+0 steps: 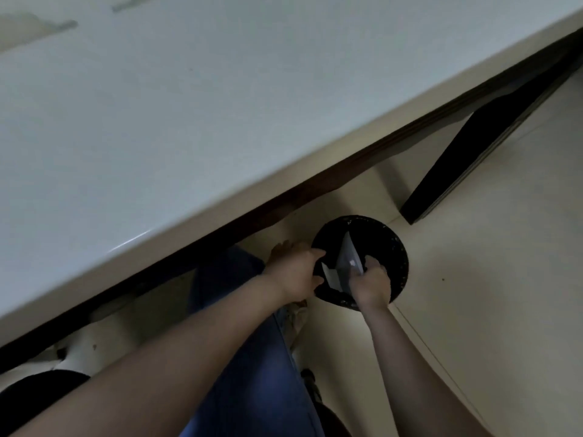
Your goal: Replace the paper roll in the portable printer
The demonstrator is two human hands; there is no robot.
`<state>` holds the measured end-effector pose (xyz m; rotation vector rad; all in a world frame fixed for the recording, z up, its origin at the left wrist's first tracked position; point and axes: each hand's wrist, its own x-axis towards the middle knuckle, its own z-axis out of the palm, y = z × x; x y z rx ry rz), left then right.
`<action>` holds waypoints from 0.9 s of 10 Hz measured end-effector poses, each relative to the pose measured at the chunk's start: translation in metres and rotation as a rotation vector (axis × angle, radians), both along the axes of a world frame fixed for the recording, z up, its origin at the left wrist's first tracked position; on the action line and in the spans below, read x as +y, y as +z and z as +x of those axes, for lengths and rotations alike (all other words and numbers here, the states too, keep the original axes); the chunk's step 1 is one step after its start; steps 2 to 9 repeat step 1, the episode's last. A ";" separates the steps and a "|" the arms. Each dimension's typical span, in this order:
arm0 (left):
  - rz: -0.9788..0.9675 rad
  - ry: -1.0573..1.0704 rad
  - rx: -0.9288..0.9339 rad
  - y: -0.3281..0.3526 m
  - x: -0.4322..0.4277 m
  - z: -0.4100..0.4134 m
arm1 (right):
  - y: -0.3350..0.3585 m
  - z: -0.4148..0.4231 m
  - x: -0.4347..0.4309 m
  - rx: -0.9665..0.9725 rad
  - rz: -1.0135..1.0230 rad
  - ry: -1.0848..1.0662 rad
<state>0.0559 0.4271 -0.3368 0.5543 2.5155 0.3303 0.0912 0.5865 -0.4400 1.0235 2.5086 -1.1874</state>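
While both hands reach over the round black bin (394,247) on the floor beside the worktop (157,121), the left hand (296,272) and right hand (372,283) pinch pale paper pieces (348,263) with clenched fingers (318,254).

A smooth, glossy white tabletop (189,121) is seen, edged beneath by dark, matt wood-like framing (394,134). The floor (489,247) is covered in pale, smooth tiles with a faint sheen. A round black bin (399,247) appears matt, its rim speckled. Thin white paper-like sheets (348,263) are held within it. Blue denim cloth (252,373) is shown below.
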 end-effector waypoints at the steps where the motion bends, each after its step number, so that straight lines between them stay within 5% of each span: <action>1: 0.169 0.044 0.036 0.035 -0.015 0.034 | 0.041 0.023 -0.002 0.187 -0.043 -0.110; 9: 0.169 0.044 0.036 0.035 -0.015 0.034 | 0.041 0.023 -0.002 0.187 -0.043 -0.110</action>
